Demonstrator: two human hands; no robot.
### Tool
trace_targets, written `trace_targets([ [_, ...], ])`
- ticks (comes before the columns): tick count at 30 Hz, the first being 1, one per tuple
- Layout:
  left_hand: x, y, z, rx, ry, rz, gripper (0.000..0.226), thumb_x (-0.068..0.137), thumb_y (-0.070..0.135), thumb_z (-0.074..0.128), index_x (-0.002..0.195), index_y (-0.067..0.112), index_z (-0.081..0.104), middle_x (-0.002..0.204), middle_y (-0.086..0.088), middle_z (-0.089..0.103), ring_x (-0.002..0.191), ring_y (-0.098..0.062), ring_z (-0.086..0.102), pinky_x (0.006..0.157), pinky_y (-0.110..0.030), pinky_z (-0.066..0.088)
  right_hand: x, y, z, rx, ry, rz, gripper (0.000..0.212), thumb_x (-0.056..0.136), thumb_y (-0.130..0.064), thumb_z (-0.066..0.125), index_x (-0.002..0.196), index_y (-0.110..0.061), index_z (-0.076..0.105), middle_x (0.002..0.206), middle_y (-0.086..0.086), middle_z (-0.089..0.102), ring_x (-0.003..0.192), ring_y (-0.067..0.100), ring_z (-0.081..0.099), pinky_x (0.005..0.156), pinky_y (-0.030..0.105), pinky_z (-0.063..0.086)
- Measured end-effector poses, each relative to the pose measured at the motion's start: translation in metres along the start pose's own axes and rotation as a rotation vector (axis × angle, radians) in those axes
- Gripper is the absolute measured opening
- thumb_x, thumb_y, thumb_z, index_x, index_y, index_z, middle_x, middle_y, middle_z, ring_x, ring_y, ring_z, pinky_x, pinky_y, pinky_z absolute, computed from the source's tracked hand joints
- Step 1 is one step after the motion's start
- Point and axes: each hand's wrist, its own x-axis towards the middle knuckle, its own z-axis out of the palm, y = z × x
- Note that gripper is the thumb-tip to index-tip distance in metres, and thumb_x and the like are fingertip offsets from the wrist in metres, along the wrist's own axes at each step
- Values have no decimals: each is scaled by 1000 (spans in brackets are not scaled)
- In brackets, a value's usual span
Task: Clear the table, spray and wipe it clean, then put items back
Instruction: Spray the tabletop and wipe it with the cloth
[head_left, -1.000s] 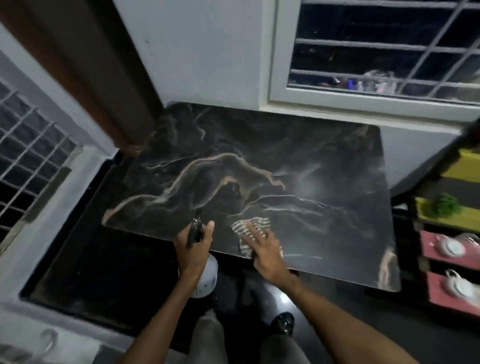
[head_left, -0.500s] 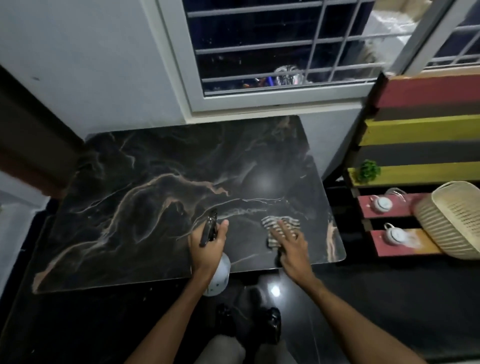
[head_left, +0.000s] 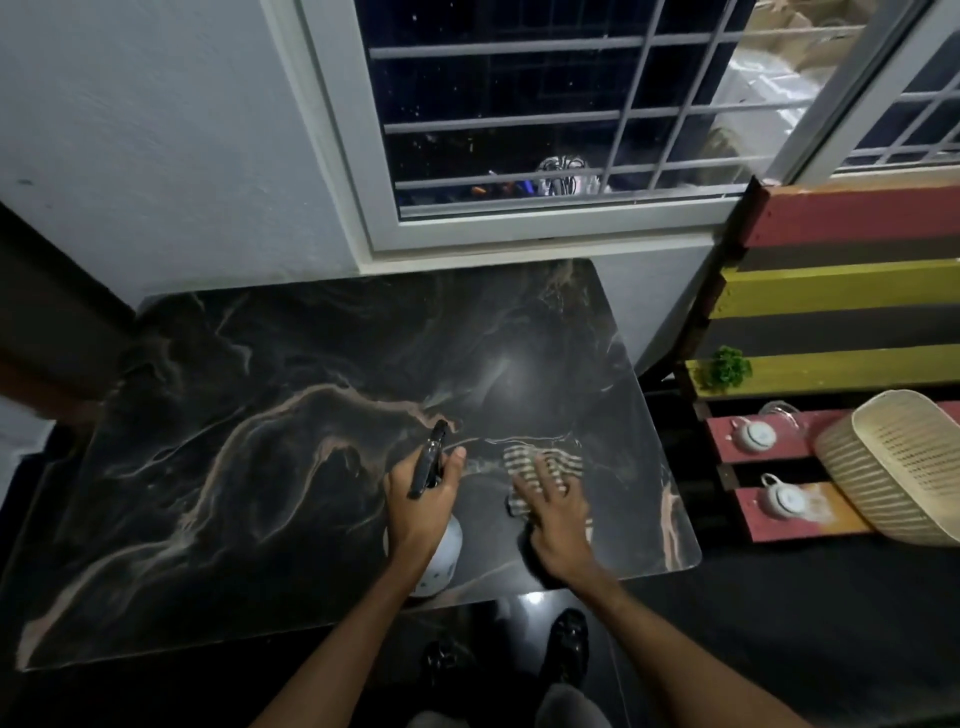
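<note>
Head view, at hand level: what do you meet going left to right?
Bare stretch of dark table → left hand gripping the spray bottle → right hand pressing flat on the striped cloth → nearer white teapot → woven basket.

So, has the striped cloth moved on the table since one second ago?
Yes. The striped cloth, under the right hand, now lies nearer the right edge of the table.

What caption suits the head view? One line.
Left hand holds a spray bottle while the right hand presses a striped cloth on the marble table.
</note>
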Motion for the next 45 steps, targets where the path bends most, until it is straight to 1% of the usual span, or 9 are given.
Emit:
trace_targets([
  [3, 16, 5, 14, 16, 12, 38, 40, 92, 23, 75, 58, 15, 56, 51, 5, 55, 53, -6, 57, 51, -13, 42, 21, 24, -12, 43, -19, -124, 83, 82, -6, 48, 154, -42, 29, 169, -9, -3, 148, 25, 2, 121, 48, 11],
  [7, 35, 10, 40, 6, 16, 47, 36, 94, 23, 72, 66, 5, 60, 56, -8, 60, 53, -22, 59, 54, -32, 47, 87, 44, -55, 71, 57, 243, 82, 82, -1, 50, 154, -36, 33, 169, -4, 1, 149, 42, 9, 121, 55, 15],
  [12, 56, 28, 90, 10, 77, -57, 31, 93, 27, 73, 65, 18, 66, 60, 5, 67, 63, -5, 67, 63, -21, 48, 109, 91, -64, -5, 31, -69, 82, 82, -5, 53, 155, -37, 31, 169, -3, 4, 150, 34, 10, 118, 47, 17],
  [16, 76, 43, 128, -26, 104, -97, 35, 93, 28, 74, 61, 23, 61, 60, 5, 66, 56, -9, 63, 62, -28, 52, 200, 104, -109, 75, 93, 239, 78, 84, -6, 54, 154, -35, 33, 169, 1, 2, 150, 43, 8, 117, 56, 19],
  [21, 106, 65, 156, -23, 139, -133, 31, 92, 36, 74, 66, 26, 63, 64, 5, 67, 63, -22, 66, 65, -43, 56, 228, 100, -101, -37, -67, -300, 68, 87, -23, 40, 154, -33, 34, 169, 5, 10, 151, 35, 13, 120, 48, 13],
  [26, 141, 74, 173, 5, 168, -65, 40, 94, 31, 73, 63, 12, 58, 57, -3, 61, 56, -23, 60, 60, -45, 53, 306, 98, -130, 39, 48, 28, 72, 88, -10, 52, 154, -30, 34, 169, 4, 8, 147, 44, 14, 120, 53, 16],
  [30, 166, 83, 176, 53, 185, 19, 42, 94, 32, 72, 60, 12, 58, 50, 1, 57, 51, -15, 59, 56, -40, 52, 308, 109, -123, -45, -6, -353, 71, 89, -12, 53, 155, -31, 33, 169, 1, 9, 151, 32, 13, 120, 46, 12],
  [34, 191, 83, 173, 23, 221, 23, 44, 94, 30, 74, 59, 7, 57, 49, -6, 56, 48, -21, 58, 55, -42, 50, 371, 104, -152, 85, 56, 63, 66, 88, -27, 48, 153, -29, 37, 168, 6, 11, 148, 49, 12, 118, 58, 15],
  [45, 223, 53, 122, -8, 260, -38, 39, 93, 28, 75, 66, 5, 60, 60, -14, 62, 52, -35, 58, 49, -46, 50, 390, 21, -108, 0, 108, -71, 76, 83, -10, 57, 154, -27, 36, 169, 6, 10, 150, 43, 11, 122, 55, 9],
])
